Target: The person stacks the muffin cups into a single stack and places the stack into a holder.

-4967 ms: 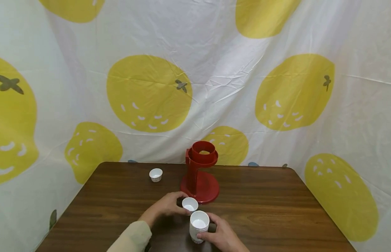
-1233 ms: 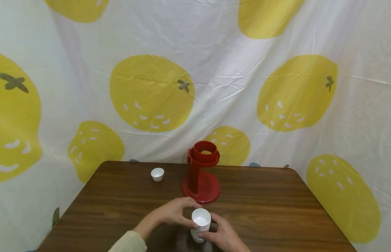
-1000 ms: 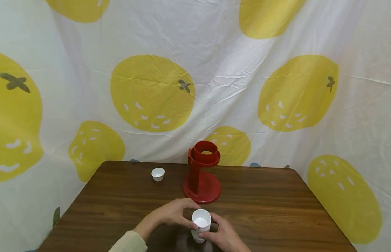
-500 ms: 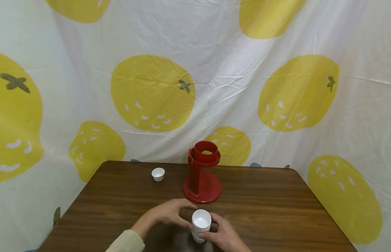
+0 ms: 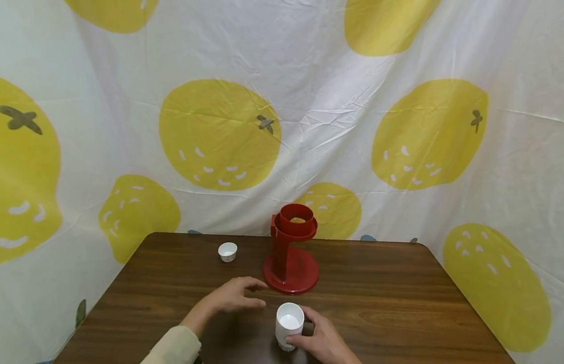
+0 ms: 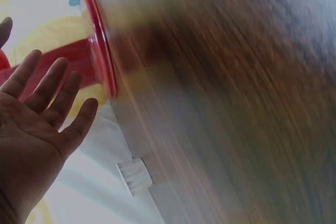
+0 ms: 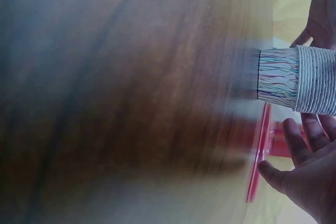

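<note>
A stack of white paper cups [image 5: 289, 331] stands upright near the front of the table. My right hand [image 5: 324, 337] holds it from the right, thumb at the front and fingers round the far side. Many nested rims and a base with thin coloured lines show on the stack [image 7: 315, 80] in the right wrist view. My left hand [image 5: 231, 296] hovers left of the stack, apart from it and holding nothing. Its fingers [image 6: 58, 98] are spread in the left wrist view. Farther back on the left sits a single small paper cup [image 5: 228, 253].
A red stand [image 5: 282, 258] with a round base and a ring-shaped top rises behind the stack. The brown wooden table [image 5: 382, 303] ends at a white curtain [image 5: 318, 91] printed with yellow lemons.
Earlier, my left hand held a paper cup beside the stack; that cup then went onto the stack's top. Since then the left hand has let go and drawn back left. The right hand stays at the stack.
</note>
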A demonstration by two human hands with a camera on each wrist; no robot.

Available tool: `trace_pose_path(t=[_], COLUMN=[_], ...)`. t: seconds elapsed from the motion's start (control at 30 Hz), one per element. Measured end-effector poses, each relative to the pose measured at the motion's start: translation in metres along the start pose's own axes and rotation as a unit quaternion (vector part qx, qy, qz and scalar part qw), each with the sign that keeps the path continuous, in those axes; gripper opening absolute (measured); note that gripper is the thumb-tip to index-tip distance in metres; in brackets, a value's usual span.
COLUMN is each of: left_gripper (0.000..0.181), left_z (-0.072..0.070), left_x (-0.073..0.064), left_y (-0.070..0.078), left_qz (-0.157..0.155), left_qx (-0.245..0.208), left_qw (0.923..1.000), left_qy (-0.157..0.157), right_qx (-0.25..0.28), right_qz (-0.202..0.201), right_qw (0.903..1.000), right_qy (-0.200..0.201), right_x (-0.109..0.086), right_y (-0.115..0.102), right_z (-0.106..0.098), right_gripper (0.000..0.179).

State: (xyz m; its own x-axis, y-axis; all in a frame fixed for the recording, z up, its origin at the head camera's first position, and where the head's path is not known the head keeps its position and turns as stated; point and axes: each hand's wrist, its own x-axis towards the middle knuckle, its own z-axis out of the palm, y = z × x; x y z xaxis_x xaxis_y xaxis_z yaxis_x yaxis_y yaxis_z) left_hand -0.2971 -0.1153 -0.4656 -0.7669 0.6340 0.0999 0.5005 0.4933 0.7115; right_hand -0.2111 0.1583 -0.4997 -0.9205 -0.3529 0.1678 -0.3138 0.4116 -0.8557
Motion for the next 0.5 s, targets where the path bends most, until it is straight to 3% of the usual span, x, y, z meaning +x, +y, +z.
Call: trace_pose_path(t=[0.2,0.5], left_gripper=[0.045,0.043], left_z=[-0.008,-0.021], left_x=[-0.001,-0.006], left_y=[-0.013,-0.034], left_qz=[-0.011,-0.041], left_qx=[-0.015,0.006], left_qw=[0.9993,0.9958], left_qy=[0.033,0.082], right_qx=[-0.001,0.026], right_qz=[-0.001,0.033], right_qw=[1.0000,0.9990], right_qy=[0.003,-0.013], right_x=[-0.001,0.001], right_y=[-0.002,-0.008], right_z=[0.000,-0.002], right_gripper=[0.062,0.064])
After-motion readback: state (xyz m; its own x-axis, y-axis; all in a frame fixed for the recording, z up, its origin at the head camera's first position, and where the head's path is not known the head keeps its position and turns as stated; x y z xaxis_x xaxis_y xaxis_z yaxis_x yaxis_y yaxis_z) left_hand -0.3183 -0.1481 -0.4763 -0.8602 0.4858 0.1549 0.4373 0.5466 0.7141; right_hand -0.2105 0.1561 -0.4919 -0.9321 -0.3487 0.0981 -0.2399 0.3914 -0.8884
